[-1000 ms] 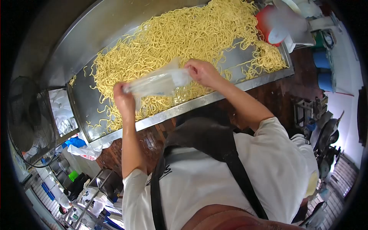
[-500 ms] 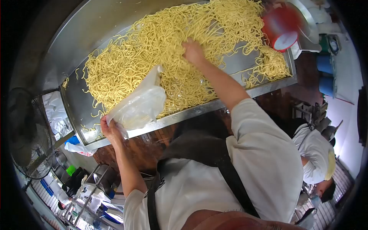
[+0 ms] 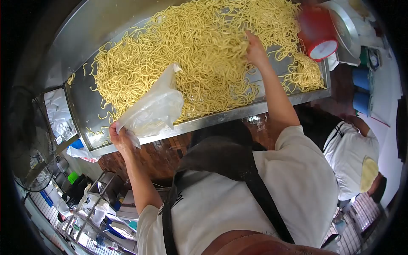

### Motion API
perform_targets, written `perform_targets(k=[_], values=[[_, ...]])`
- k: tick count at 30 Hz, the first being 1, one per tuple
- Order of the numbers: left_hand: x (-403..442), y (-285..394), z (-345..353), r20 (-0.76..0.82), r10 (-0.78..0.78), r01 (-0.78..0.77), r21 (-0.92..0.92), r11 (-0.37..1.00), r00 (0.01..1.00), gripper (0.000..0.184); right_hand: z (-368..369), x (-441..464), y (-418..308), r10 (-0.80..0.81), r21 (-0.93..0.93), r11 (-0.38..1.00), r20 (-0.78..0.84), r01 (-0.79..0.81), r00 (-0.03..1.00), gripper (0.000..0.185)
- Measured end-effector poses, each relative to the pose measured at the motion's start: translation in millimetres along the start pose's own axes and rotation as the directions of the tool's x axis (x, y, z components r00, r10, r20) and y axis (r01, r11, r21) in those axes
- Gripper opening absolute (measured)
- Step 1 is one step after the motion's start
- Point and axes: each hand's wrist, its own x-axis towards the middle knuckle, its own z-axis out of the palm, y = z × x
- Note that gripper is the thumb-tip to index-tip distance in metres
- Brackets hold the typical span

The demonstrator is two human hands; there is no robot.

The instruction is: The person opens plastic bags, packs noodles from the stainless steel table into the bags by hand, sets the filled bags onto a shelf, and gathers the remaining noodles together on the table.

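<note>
Yellow noodles (image 3: 170, 55) lie in a thick, loose heap across a wide metal tray (image 3: 80, 106). At the tray's front left corner my left hand (image 3: 120, 138) is closed on the edge of a clear plastic bag (image 3: 159, 108). The bag hangs partly over the noodles and the front rim, its upper tip standing up. My right hand (image 3: 257, 51) is at the right part of the heap, its fingers curled against a clump of noodles that is blurred by motion. Those noodles partly hide its fingertips.
A red container (image 3: 316, 32) stands by the tray's right end, near a round metal lid or pan (image 3: 344, 32). On the left are a fan (image 3: 32, 157) and a stack of plastic bags (image 3: 59, 114). A person in a white shirt (image 3: 352, 157) bends at the right.
My right hand has moved right through the heap, and the noodles beside it have shifted. My left hand still holds the bag in nearly the same place. The person at the right has moved slightly.
</note>
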Motion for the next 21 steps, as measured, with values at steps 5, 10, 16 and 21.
perform_targets(k=[5,10,16,21], values=[[-6,-10,6,0.064,0.102,-0.111,0.15,0.982,0.993,0.024,17,-26,-54,0.173,-0.158,0.977,0.175,-0.146,0.969,0.075],[-23,31,39,0.261,0.261,-0.332,0.281,0.9,0.93,0.033,51,-17,-82,0.236,-0.187,0.965,0.329,-0.182,0.914,0.07],[-25,42,43,0.308,0.269,-0.355,0.272,0.894,0.913,0.029,-13,-16,-116,-0.185,0.207,0.964,0.072,0.167,0.98,0.064],[-25,44,47,0.27,0.218,-0.29,0.266,0.919,0.938,0.026,-111,7,-177,-0.328,0.199,0.922,-0.057,0.333,0.943,0.046]])
